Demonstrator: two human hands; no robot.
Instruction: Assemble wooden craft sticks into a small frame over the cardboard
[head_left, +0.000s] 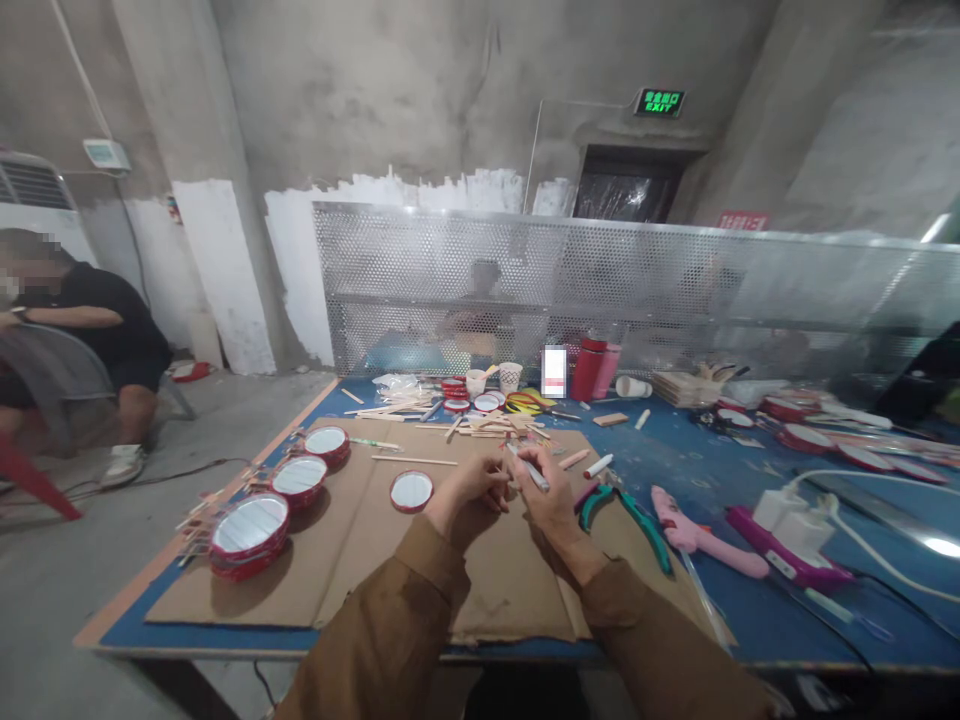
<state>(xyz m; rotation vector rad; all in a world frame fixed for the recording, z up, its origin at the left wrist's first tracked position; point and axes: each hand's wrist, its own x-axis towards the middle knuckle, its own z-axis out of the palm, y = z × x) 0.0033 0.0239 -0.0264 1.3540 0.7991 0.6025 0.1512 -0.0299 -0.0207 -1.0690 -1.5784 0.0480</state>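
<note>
My right hand (551, 495) is closed around a slim white pen-like tool (534, 472), its tip pointing toward the left fingers. Close beside it, my left hand (480, 485) has its fingers curled in a pinch; what they hold is too small to make out. Both hands are above a brown cardboard sheet (390, 570). To the left of them lies a round red-rimmed disc (412, 490) with a white face. Right of the hands are a red-and-white marker (598, 466) and teal-handled pliers (645, 525).
Several red-rimmed drum-like pieces (250, 530) with sticks line the left side. Loose wooden sticks (487, 428) lie behind the hands. At right are a pink glue gun (705, 535) and a purple power strip (787, 560) with cables. Bottles (587, 370) stand at the back. A person (90, 330) sits left.
</note>
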